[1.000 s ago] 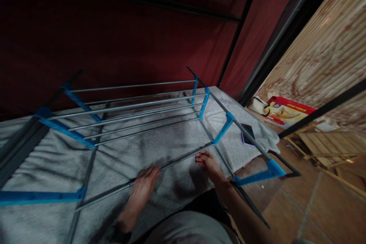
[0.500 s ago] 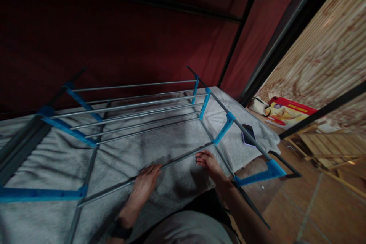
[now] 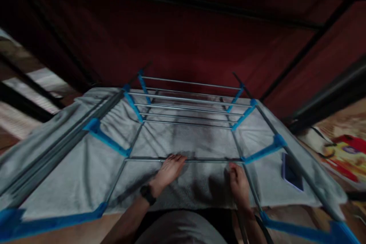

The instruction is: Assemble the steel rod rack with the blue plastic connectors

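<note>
A folding drying rack with grey metal rods [image 3: 211, 160] and blue plastic joints [image 3: 264, 151] lies spread over a grey blanket [image 3: 200, 139]. My left hand [image 3: 172, 167], with a black watch [image 3: 148, 195] on its wrist, is laid over the nearest cross rod, left of my body; its fingers wrap over the tube. Close to the right end of that same rod is my right hand [image 3: 238, 183], fingers curled in. Whether anything small is inside those fingers is hidden.
A phone [image 3: 292, 171] lies on the blanket at right, beside the rack's side tube. Past the bed edge are a red and yellow box [image 3: 347, 152] and a pale bag [image 3: 314, 141]. Dark frame bars [image 3: 309, 49] and a dark red curtain [image 3: 183, 49] close off the back.
The view has swung left, so the rack now appears centred. My left hand stays on the cross rod. My right hand stays near the rod's right end, its fingers turned more forward.
</note>
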`<act>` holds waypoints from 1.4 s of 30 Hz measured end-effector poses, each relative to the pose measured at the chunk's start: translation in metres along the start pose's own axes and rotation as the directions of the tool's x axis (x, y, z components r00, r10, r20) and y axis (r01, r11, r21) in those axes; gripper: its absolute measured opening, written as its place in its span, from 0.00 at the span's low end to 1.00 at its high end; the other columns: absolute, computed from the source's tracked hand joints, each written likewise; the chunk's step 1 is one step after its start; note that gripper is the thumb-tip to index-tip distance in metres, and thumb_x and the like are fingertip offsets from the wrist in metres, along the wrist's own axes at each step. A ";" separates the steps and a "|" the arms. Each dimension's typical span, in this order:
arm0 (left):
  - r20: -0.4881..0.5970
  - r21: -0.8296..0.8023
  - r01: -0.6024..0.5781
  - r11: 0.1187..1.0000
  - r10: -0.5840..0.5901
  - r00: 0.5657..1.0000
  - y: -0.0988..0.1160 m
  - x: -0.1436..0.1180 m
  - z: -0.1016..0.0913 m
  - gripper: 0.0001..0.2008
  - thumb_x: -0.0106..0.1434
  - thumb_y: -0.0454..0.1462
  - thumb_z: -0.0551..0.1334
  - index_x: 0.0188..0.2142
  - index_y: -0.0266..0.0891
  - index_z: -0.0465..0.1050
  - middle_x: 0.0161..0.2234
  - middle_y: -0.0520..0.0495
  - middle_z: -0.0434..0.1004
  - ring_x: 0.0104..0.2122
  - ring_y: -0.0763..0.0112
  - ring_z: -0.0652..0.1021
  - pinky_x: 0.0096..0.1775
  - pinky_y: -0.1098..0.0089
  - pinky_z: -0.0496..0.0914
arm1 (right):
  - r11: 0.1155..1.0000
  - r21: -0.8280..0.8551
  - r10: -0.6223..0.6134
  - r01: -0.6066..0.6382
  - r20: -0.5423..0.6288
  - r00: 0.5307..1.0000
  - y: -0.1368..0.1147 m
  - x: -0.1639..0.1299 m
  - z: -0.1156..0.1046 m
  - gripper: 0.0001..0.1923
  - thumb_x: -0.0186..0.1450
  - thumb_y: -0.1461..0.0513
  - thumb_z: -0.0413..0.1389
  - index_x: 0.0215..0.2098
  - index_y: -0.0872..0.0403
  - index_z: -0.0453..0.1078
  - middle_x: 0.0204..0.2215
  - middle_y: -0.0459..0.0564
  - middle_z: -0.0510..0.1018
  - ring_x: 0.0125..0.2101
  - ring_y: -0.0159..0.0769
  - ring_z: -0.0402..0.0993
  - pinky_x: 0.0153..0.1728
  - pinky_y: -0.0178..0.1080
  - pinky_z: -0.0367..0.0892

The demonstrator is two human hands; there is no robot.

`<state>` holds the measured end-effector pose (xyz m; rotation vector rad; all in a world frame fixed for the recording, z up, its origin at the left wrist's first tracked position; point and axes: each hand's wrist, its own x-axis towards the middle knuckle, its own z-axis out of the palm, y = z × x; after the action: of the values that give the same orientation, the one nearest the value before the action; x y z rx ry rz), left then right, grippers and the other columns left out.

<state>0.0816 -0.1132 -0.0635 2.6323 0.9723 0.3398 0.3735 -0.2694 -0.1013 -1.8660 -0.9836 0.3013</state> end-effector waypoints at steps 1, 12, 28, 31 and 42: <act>0.000 0.000 0.011 1.000 -0.011 1.000 0.002 -0.001 -0.001 0.14 0.73 0.34 0.52 0.50 0.42 0.75 0.46 0.44 0.81 0.46 0.62 0.79 0.54 0.59 0.70 | 0.988 -0.097 -0.120 0.120 0.007 0.993 0.004 0.000 0.000 0.20 0.69 0.50 0.49 0.49 0.52 0.74 0.46 0.60 0.79 0.49 0.51 0.74 0.53 0.55 0.68; 0.036 0.012 0.035 0.999 -0.036 0.999 0.013 -0.001 -0.012 0.11 0.71 0.31 0.54 0.45 0.40 0.75 0.44 0.44 0.80 0.44 0.64 0.78 0.52 0.62 0.67 | 0.670 -0.293 -0.554 0.682 0.414 0.722 0.001 0.016 0.050 0.19 0.74 0.59 0.44 0.55 0.49 0.73 0.49 0.55 0.80 0.51 0.50 0.73 0.60 0.57 0.58; -0.713 -0.371 0.493 0.787 -0.581 0.391 -0.063 -0.091 -0.013 0.08 0.67 0.32 0.56 0.43 0.43 0.71 0.42 0.45 0.74 0.47 0.61 0.74 0.53 0.59 0.70 | 0.559 -0.344 -0.610 0.754 0.445 0.656 0.020 0.030 0.054 0.21 0.76 0.55 0.42 0.53 0.56 0.73 0.44 0.56 0.80 0.45 0.48 0.72 0.49 0.49 0.61; -0.686 -0.477 0.605 0.638 -0.700 0.198 -0.088 -0.099 -0.017 0.15 0.61 0.30 0.58 0.48 0.41 0.67 0.46 0.41 0.72 0.50 0.58 0.73 0.55 0.58 0.70 | 0.554 -0.337 -0.624 0.761 0.437 0.647 0.021 0.031 0.054 0.21 0.77 0.55 0.42 0.53 0.55 0.73 0.43 0.55 0.81 0.44 0.47 0.72 0.49 0.48 0.61; -0.431 -0.472 0.688 0.552 -0.825 0.366 -0.122 -0.089 -0.037 0.11 0.59 0.27 0.57 0.40 0.40 0.71 0.37 0.46 0.76 0.41 0.63 0.76 0.46 0.64 0.70 | 0.554 -0.315 -0.657 0.771 0.403 0.637 0.022 0.035 0.055 0.22 0.77 0.53 0.42 0.52 0.54 0.73 0.42 0.55 0.81 0.43 0.47 0.72 0.48 0.48 0.61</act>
<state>-0.0683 -0.0766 -0.0841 1.5392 2.1033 1.0150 0.3746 -0.2130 -0.1399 -1.6486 -2.0583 -0.2547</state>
